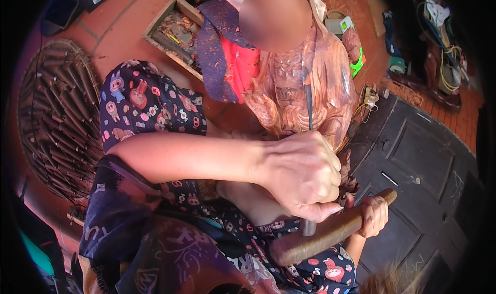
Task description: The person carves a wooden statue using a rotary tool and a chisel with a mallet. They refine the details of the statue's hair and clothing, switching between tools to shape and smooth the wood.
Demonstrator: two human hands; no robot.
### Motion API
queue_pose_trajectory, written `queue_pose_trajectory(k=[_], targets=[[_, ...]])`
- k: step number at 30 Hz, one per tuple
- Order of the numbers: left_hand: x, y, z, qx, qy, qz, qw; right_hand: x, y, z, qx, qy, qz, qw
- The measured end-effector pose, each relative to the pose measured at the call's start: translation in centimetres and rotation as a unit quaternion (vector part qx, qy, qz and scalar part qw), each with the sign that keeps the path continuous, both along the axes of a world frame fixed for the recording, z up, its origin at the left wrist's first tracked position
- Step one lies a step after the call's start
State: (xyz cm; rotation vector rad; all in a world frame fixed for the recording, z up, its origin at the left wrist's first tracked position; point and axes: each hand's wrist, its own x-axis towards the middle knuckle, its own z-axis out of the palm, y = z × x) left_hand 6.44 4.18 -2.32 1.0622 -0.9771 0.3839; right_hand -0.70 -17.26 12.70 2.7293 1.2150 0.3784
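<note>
**At the lap: chisel gripped over the carving, mallet below it**

Across the knees, the left hand (302,177) is clenched in a fist around the thin dark metal chisel (309,105). Its shaft runs nearly upright in the picture: the far end lies on the reddish-brown carved wooden figure (305,95), the butt shows just under the fist. The right hand (373,215) is wrapped tight around the handle of the long brown wooden mallet (330,232). The mallet's long axis is tilted, handle up-right, thick head down-left, so it crosses just beneath the chisel butt; whether the two touch cannot be told. The left hand is the nearer to the carving.

Containers: an open wooden box (173,35) on the red tile floor (124,20) behind the figure holds wood scraps and small tools. A flat round woven tray (57,118) at far left carries many dark stick-like tools.
</note>
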Motion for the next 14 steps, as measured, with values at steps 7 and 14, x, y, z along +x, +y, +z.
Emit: queue_pose_trajectory(k=[7, 14], targets=[[1.0, 1.1, -0.4, -0.003, -0.005, -0.018, 1.0, 0.8, -0.7, -1.2, 0.021, 0.002, 0.0, 1.0], [1.1, 1.1, -0.5, 0.023, -0.017, -0.012, 1.0, 0.4, -2.6, -1.1, -0.009, 0.0, -0.015, 1.0]])
